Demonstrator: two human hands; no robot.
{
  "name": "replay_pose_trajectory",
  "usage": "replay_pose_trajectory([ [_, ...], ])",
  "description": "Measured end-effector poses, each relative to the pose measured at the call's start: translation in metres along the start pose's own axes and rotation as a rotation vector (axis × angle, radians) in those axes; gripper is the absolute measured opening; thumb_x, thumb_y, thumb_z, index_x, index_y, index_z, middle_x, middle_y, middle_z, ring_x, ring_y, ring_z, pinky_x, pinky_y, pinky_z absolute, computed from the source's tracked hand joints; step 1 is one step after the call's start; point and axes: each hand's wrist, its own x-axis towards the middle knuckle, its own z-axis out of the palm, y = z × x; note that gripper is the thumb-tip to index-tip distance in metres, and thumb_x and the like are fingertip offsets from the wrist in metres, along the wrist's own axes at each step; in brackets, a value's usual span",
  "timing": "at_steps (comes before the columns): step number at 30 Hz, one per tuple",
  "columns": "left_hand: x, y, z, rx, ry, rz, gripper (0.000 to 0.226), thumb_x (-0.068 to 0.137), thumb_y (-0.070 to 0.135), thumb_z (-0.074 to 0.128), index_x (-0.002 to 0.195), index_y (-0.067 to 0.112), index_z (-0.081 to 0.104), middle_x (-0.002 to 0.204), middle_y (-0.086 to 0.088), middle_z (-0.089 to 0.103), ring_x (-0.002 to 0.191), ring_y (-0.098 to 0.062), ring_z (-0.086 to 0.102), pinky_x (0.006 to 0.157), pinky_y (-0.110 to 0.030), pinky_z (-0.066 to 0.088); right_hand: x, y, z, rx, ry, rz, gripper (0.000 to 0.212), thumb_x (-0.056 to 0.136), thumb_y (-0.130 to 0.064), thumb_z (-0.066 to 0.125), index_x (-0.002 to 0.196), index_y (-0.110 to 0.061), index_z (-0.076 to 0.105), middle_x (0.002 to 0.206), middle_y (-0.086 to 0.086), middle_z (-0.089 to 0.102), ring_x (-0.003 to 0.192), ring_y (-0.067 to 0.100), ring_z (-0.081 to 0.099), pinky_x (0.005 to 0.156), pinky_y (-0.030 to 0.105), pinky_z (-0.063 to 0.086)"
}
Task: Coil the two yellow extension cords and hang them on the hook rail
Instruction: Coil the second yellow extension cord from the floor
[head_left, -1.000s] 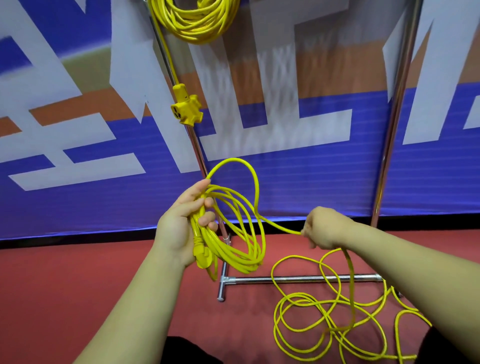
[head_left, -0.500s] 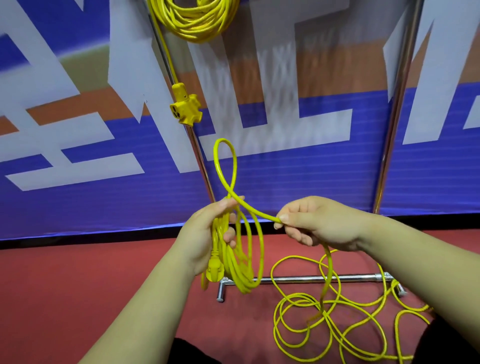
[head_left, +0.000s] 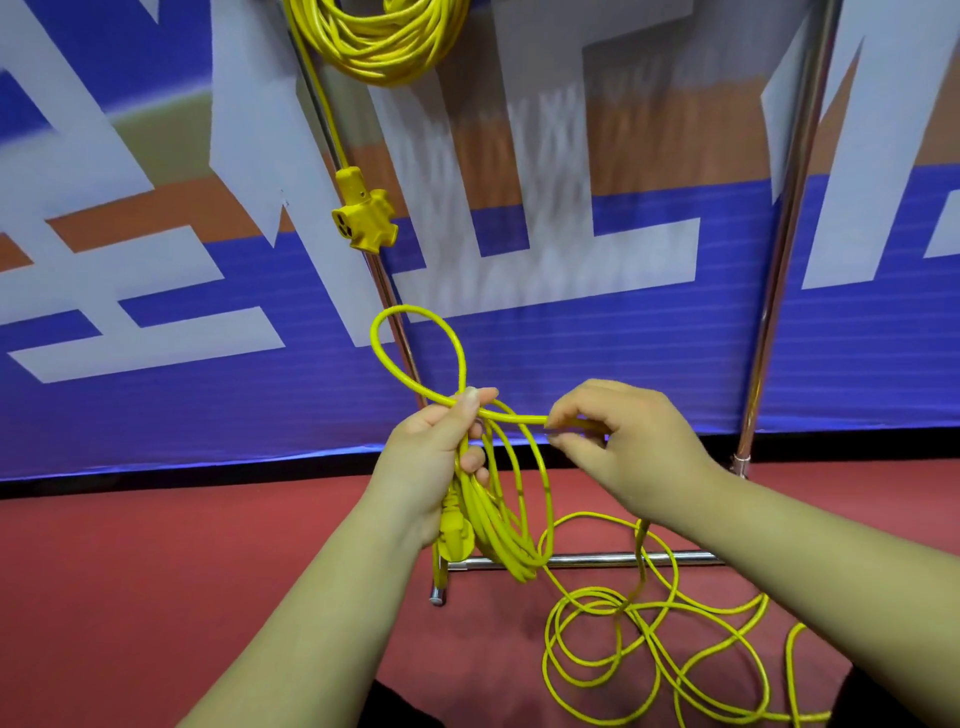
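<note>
Head view: we saw 1st cord (head_left: 379, 47) coiled, hung up top, socket (head_left: 363, 215) dangling. L hand (head_left: 431, 452) gripped 2nd cord (head_left: 498, 525) coils w/ plug (head_left: 454, 535); R hand (head_left: 623, 441) pinched same cord just beside, new loop (head_left: 384, 332) above. Much slack (head_left: 649, 649) on floor (head_left: 156, 571). We judged approx half done: rest of coiling + hanging left.

Blue-and-white banner (head_left: 623, 364) at back; red floor (head_left: 156, 571).

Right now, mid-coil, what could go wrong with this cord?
The loose cord on the floor lies in crossed loops and may knot as the right hand draws it up. It hangs by the base bar and could snag there. The loop above the left hand looks twisted and may kink the coil.
</note>
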Motion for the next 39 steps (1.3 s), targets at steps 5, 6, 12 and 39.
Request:
replay_pose_trajectory([
  [5,0.002,0.002,0.004,-0.085,-0.023,-0.042,0.025,0.081,0.038,0.07,0.091,0.018,0.079,0.072,0.001,0.047,0.044,-0.008,0.035,0.042,-0.024,0.041,0.004,0.003,-0.003,-0.062,0.15,-0.167,0.016,0.088,-0.017,0.064,0.096,-0.024,0.076,0.093,-0.012,0.07,0.089,0.006,0.066,0.073,0.027,0.052],
  [6,0.002,0.003,0.004,-0.099,-0.021,-0.048,0.023,0.081,0.038,0.07,0.089,0.018,0.08,0.072,0.001,0.047,0.044,-0.007,0.035,0.042,-0.023,0.041,0.005,0.003,-0.004,-0.072,0.148,-0.177,0.017,0.089,-0.016,0.064,0.097,-0.024,0.076,0.093,-0.012,0.07,0.089,0.007,0.066,0.073,0.029,0.053],
  [12,0.002,0.006,-0.001,-0.107,0.013,-0.07,0.026,0.09,0.037,0.066,0.1,0.014,0.073,0.071,0.001,0.045,0.043,-0.006,0.035,0.042,-0.022,0.042,0.011,-0.003,-0.011,-0.117,0.088,-0.224,0.028,0.094,-0.039,0.055,0.107,-0.029,0.076,0.093,-0.011,0.075,0.086,0.01,0.069,0.065,0.033,0.056],
  [39,0.005,-0.002,-0.028,0.57,0.003,0.254,0.022,0.092,0.02,0.071,0.107,0.035,0.077,0.056,-0.018,0.05,0.047,-0.021,0.048,0.054,-0.03,0.046,0.02,0.003,-0.025,0.22,-0.338,0.609,0.03,0.097,-0.03,0.058,0.076,-0.013,0.071,0.058,0.002,0.068,0.043,0.01,0.048,0.046,0.023,0.037],
])
